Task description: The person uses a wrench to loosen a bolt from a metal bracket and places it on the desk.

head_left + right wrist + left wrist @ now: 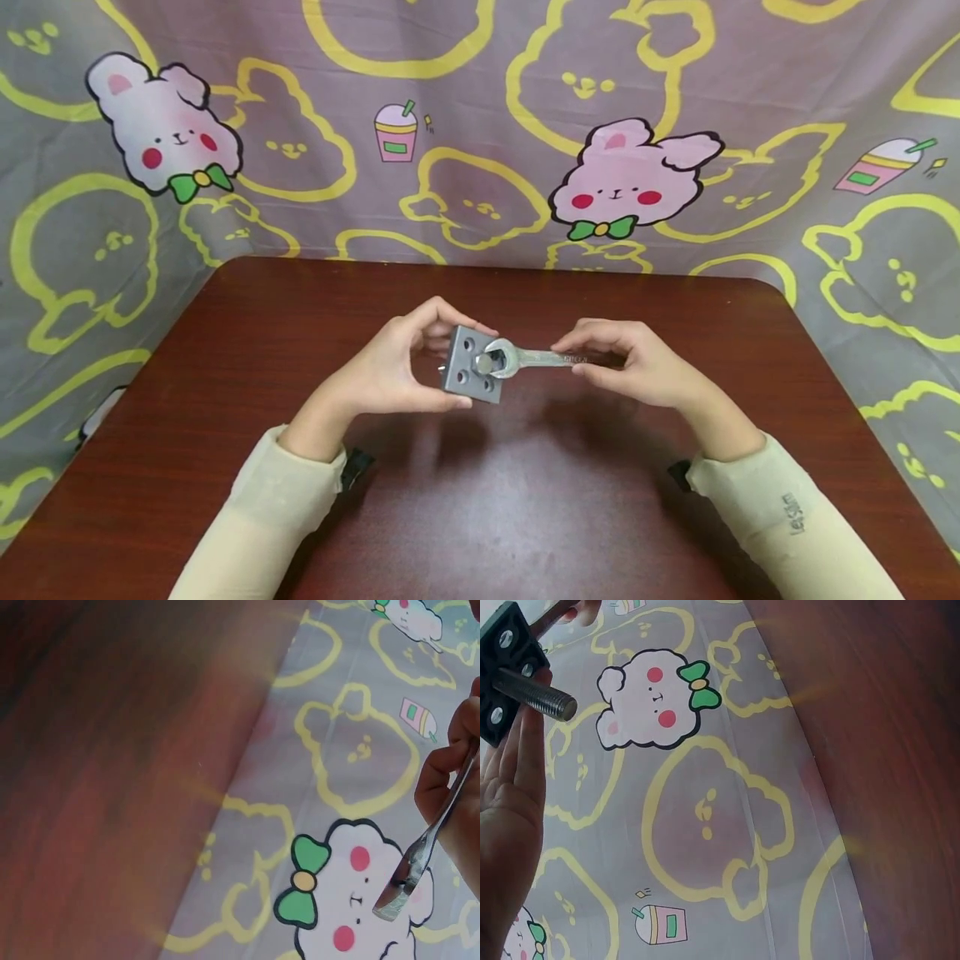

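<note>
My left hand [390,362] holds a grey square plate [474,390] by its edges, thumb below and fingers above. Several round holes pierce the plate, and the hexagonal head of a bolt [483,363] shows on its face. In the left wrist view, the bolt's threaded shank [544,696] sticks out of the plate's back. My right hand [637,362] pinches the handle of a silver open-end wrench [540,358], whose open end lies at the bolt head. The right wrist view shows the wrench [420,859] passing the curled fingers.
Both hands are above a dark red-brown wooden table [480,533]. A patterned curtain [480,108] with cartoon animals surrounds its back and sides. Dark straps or mounts [357,468] show at the sleeve cuffs.
</note>
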`<action>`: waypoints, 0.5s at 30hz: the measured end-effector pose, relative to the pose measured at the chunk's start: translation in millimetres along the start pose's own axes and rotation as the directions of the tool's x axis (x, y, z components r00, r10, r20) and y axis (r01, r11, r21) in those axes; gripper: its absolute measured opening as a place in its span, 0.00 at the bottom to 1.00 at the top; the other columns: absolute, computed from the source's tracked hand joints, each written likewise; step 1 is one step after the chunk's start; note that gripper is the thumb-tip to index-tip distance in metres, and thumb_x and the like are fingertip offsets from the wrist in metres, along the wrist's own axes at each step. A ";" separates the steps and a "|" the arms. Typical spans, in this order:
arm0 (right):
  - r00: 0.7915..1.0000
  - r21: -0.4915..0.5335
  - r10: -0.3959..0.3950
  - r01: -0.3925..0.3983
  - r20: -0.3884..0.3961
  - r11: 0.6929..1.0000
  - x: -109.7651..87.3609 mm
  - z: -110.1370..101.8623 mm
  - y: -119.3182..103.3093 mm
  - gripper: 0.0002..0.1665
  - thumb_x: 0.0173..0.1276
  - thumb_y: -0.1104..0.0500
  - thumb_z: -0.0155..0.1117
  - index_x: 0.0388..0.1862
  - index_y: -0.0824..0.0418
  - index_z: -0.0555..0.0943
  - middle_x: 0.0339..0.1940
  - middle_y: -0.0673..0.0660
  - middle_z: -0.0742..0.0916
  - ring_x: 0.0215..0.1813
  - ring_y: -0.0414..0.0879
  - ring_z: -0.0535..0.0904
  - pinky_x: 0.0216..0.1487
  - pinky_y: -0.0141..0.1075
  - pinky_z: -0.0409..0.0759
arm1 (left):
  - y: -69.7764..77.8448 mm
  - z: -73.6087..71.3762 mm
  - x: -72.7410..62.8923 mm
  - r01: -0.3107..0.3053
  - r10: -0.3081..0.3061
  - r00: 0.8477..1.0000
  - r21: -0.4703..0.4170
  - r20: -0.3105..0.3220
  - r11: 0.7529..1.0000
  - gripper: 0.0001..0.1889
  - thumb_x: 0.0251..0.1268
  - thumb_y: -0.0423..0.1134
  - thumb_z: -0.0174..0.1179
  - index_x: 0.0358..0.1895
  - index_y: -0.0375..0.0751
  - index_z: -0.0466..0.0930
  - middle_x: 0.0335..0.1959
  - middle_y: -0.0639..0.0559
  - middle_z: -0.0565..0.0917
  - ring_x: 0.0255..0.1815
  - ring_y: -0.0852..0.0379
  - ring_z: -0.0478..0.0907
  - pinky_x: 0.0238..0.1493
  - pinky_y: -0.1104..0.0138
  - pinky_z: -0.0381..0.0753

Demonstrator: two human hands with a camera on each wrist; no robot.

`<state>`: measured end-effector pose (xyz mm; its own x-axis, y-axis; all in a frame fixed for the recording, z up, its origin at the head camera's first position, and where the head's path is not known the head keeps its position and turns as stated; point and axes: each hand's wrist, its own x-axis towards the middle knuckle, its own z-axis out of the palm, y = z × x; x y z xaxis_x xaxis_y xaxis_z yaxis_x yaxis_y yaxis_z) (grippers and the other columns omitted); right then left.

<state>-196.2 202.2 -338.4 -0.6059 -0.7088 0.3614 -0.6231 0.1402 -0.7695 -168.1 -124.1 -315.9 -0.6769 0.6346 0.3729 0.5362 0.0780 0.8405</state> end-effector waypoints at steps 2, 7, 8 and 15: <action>1.000 -0.026 -0.001 0.001 0.021 1.000 0.9 -4.6 -2.3 0.21 0.61 0.75 0.66 0.51 0.58 0.84 0.38 0.56 0.84 0.33 0.42 0.79 0.31 0.29 0.79 | -0.3 1.4 -0.2 0.011 -0.010 1.000 -0.018 0.022 1.000 0.35 0.43 0.27 0.78 0.56 0.40 0.68 0.57 0.46 0.85 0.49 0.56 0.86 0.51 0.61 0.86; 0.997 -0.074 0.000 0.005 0.074 0.997 5.1 -13.0 -8.0 0.19 0.63 0.69 0.68 0.51 0.54 0.85 0.36 0.53 0.85 0.34 0.39 0.77 0.29 0.30 0.78 | -0.5 4.3 0.0 0.018 -0.015 0.998 -0.043 0.061 0.999 0.34 0.43 0.27 0.78 0.55 0.40 0.69 0.57 0.45 0.85 0.49 0.56 0.86 0.53 0.60 0.86; 0.996 -0.074 -0.002 0.008 0.085 0.997 6.0 -13.4 -8.4 0.19 0.63 0.69 0.68 0.51 0.54 0.85 0.36 0.53 0.85 0.34 0.39 0.77 0.29 0.30 0.79 | -0.7 4.7 0.0 0.016 -0.012 0.998 -0.048 0.067 0.999 0.34 0.43 0.27 0.78 0.55 0.39 0.69 0.57 0.45 0.84 0.49 0.56 0.86 0.53 0.60 0.86; 0.989 -0.016 -0.009 0.011 0.145 1.000 10.9 -8.9 0.2 0.20 0.61 0.71 0.69 0.50 0.54 0.86 0.38 0.52 0.86 0.35 0.41 0.78 0.31 0.32 0.80 | -3.0 8.4 2.1 0.045 -0.031 0.991 -0.098 0.131 0.994 0.34 0.43 0.27 0.78 0.54 0.41 0.69 0.58 0.46 0.84 0.50 0.55 0.86 0.53 0.59 0.86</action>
<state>-207.3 200.6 -330.0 -0.5221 -0.8029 0.2876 -0.6376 0.1435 -0.7569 -166.9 -116.6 -320.9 -0.6215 0.7272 0.2916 0.4533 0.0303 0.8908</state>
